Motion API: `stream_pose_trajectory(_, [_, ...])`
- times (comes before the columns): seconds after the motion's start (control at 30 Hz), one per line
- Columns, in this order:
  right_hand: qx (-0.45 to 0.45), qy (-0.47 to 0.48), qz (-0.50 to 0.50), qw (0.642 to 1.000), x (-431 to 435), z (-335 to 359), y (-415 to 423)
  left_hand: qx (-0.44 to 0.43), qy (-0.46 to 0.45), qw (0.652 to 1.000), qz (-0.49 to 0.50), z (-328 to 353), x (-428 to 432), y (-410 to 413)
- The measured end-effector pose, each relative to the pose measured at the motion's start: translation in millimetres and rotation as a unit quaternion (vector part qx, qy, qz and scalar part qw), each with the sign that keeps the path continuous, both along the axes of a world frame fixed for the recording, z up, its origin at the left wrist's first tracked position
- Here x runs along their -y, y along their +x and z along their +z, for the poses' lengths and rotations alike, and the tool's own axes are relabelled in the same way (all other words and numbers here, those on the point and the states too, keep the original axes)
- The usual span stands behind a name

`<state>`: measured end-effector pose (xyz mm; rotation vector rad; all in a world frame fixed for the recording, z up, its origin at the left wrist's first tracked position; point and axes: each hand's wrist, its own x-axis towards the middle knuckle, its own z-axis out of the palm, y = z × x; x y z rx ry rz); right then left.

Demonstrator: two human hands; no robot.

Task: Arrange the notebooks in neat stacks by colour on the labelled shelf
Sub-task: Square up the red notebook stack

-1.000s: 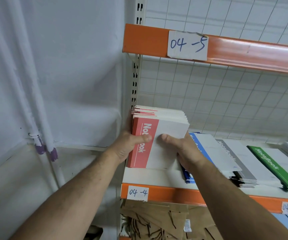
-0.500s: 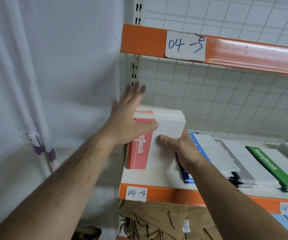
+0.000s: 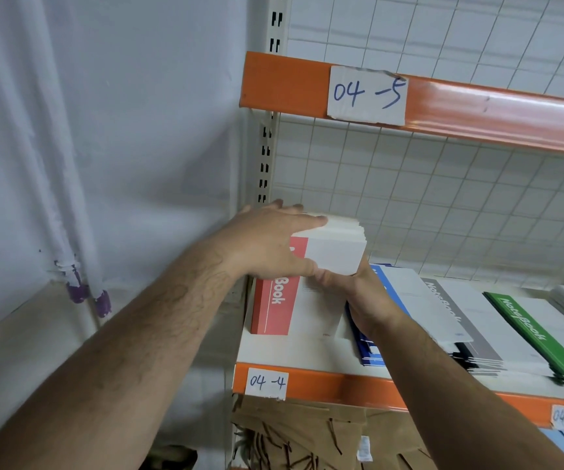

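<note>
Your left fingers (image 3: pixel 307 221) press flat, your right fingers (image 3: pixel 363 277) grip the red notebook stack (image 3: pixel 335 256); uneven pressure could topple it toward three o'clock.

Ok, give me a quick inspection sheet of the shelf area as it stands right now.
Surface: shelf, white board, 04-4 label on its orange beam.
Job's things: red stack at the left end; blue stack, grey stack and green stack lie to its right.
Clutter: brown paper bags below the shelf.
Grippers: left hand presses flat on the red stack's top; right hand holds its right edge, thumb on the cover, fingers hidden.
Cables: nothing seen.
Surroundings: wire mesh behind; white pipes on the left wall.
</note>
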<state>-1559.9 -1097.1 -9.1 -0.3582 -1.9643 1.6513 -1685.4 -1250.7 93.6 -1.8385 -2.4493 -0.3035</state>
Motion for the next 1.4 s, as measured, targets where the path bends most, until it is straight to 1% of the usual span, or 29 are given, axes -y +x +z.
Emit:
stream_pose_trajectory(0.1, [-0.002, 0.010, 0.000, 1.000, 3, 5, 2, 0.001, -0.002, 1.000, 0.011, 3, -4, 5])
stream_pose_trajectory(0.17, [-0.003, 0.011, 0.016, 1.000, 2, 5, 3, -0.023, -0.025, 0.999, 0.010, 5, -6, 7])
stream_pose_trajectory(0.27, [-0.002, -0.007, -0.002, 1.000, -1, 1, 3, -0.062, -0.056, 0.996, 0.015, 8, -14, 14])
stream_pose_trajectory(0.37, [-0.003, -0.019, -0.032, 0.999, -2, 1, 5, -0.069, -0.050, 0.996, -0.001, 7, -23, 21])
stream_pose_trajectory(0.43, [-0.001, -0.013, -0.029, 1.000, -3, 1, 5, -0.068, -0.057, 0.996, -0.013, 6, -27, 23])
stream_pose_trajectory(0.5, [0.004, -0.018, -0.026, 0.999, -6, 0, 6, -0.057, -0.038, 0.998, -0.016, 7, -29, 24])
stream_pose_trajectory(0.6, [0.006, -0.016, -0.016, 1.000, -8, -1, 6, -0.080, -0.038, 0.996, -0.028, 2, -33, 25])
stream_pose_trajectory(0.7, [0.008, -0.022, -0.027, 0.999, -5, -1, 7, -0.084, -0.032, 0.996, -0.027, -4, -37, 25])
stream_pose_trajectory(0.77, [0.011, -0.018, -0.026, 0.999, -5, -1, 7, -0.077, -0.031, 0.996, -0.041, 4, -35, 23])
stream_pose_trajectory(0.83, [0.018, -0.020, -0.027, 0.999, -4, -2, 7, -0.054, 0.010, 0.998, -0.040, 10, -29, 14])
stream_pose_trajectory(0.87, [0.021, -0.025, -0.026, 0.999, -4, -2, 8, -0.042, 0.068, 0.997, -0.017, 9, -23, 8])
stream_pose_trajectory(0.9, [0.023, -0.027, -0.026, 0.999, -4, -2, 9, -0.008, 0.163, 0.986, 0.021, 4, -15, 3])
stream_pose_trajectory(0.93, [0.026, -0.027, -0.030, 0.999, -3, -2, 11, 0.073, 0.273, 0.957, 0.058, -7, -9, -5])
stream_pose_trajectory(0.97, [0.028, -0.022, -0.034, 0.999, -3, -1, 12, 0.201, 0.361, 0.907, 0.082, -17, -2, -8])
stream_pose_trajectory(1.0, [0.031, -0.023, -0.037, 0.999, -2, -2, 13, 0.351, 0.406, 0.840, 0.084, -31, 3, -11])
stream_pose_trajectory(1.03, [0.031, -0.026, -0.038, 0.998, -2, -2, 12, 0.474, 0.410, 0.776, 0.067, -46, 6, -13])
stream_pose_trajectory(1.07, [0.029, -0.030, -0.036, 0.998, -2, -3, 11, 0.550, 0.377, 0.744, 0.047, -62, 7, -15])
stream_pose_trajectory(1.1, [0.028, -0.033, -0.033, 0.999, -1, -4, 10, 0.591, 0.330, 0.736, 0.027, -77, 6, -17])
stream_pose_trajectory(1.13, [0.026, -0.037, -0.029, 0.999, -1, -4, 9, 0.610, 0.290, 0.738, 0.009, -91, 4, -18])
stream_pose_trajectory(1.2, [0.017, -0.045, -0.022, 0.999, -1, -5, 9, 0.622, 0.242, 0.745, -0.005, -111, -1, -21])
stream_pose_trajectory(1.27, [0.003, -0.055, -0.013, 0.998, -2, -7, 11, 0.614, 0.238, 0.753, 0.008, -120, -6, -23])
stream_pose_trajectory(1.4, [0.003, -0.036, -0.019, 0.999, 3, -11, 11, 0.606, 0.264, 0.750, 0.027, -120, -14, -25])
